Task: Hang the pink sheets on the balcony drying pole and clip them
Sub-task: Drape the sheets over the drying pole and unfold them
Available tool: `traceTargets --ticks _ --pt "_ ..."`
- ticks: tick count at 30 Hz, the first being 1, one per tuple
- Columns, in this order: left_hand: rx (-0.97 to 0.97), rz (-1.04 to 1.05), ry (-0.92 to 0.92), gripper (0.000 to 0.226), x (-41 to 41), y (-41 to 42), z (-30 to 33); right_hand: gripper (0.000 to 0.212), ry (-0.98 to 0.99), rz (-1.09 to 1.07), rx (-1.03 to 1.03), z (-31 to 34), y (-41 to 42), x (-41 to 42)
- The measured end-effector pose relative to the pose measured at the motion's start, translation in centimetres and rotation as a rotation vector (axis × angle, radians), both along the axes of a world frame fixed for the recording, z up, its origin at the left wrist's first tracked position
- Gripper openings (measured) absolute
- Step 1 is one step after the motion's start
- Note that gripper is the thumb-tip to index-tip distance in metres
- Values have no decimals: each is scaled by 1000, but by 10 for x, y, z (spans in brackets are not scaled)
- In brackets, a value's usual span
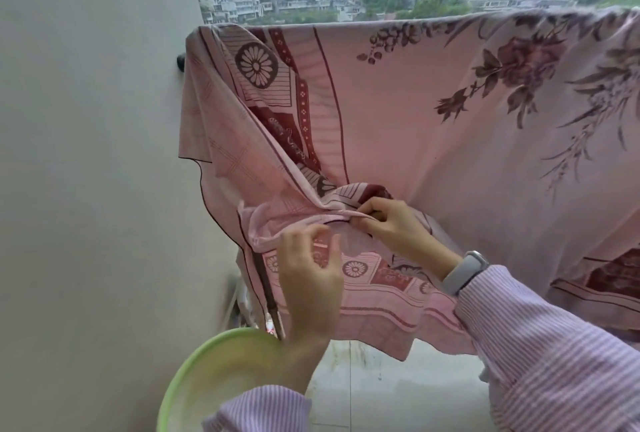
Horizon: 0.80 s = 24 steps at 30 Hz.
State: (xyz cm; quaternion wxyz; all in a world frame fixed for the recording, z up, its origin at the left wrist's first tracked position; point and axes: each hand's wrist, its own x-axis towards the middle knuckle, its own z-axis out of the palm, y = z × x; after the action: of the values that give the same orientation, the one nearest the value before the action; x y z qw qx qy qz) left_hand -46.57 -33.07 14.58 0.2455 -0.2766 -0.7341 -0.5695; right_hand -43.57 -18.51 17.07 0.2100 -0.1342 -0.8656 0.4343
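A pink sheet (pixel 398 112) with dark red flower and border patterns hangs over the balcony drying pole, whose dark end (pixel 181 62) shows at the wall on the left. The sheet's left part is bunched and folded below the pole. My right hand (pixel 391 223) pinches a gathered fold of the sheet at its middle. My left hand (pixel 310 279) is just below and left of it, fingers curled round the sheet's hem. No clip is in sight.
A grey wall (pixel 93 154) closes the left side. A light green basin (pixel 214 372) sits at the bottom left, under my left forearm. Tiled floor (pixel 381 393) lies below the sheet. Beyond the pole are buildings and wooded hills.
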Motion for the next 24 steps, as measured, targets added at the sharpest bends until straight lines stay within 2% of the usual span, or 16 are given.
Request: traceTargets --ticks 2,4,8,12,14,17,21,24 --pt "-290 59 331 21 -14 7 -6 7 -6 14 -19 1 2 2" --pt "-440 39 398 24 -31 7 -9 10 -7 34 -47 3 6 3" --pt "-365 -70 507 8 -47 -3 -11 16 -25 53 11 3 16 7" --pt "-330 -447 541 10 -33 -11 -8 18 54 -40 221 -1 34 6" --pt "-393 -508 542 12 -32 -18 -13 13 75 8 368 -6 45 4" --pt "-419 -441 473 21 -49 -30 -14 16 62 66 636 -17 49 1" --pt "-328 -322 228 14 -65 -48 -7 20 173 18 736 -22 42 -2" --pt "-185 -191 102 14 -74 -57 2 19 285 53 934 -20 45 0"
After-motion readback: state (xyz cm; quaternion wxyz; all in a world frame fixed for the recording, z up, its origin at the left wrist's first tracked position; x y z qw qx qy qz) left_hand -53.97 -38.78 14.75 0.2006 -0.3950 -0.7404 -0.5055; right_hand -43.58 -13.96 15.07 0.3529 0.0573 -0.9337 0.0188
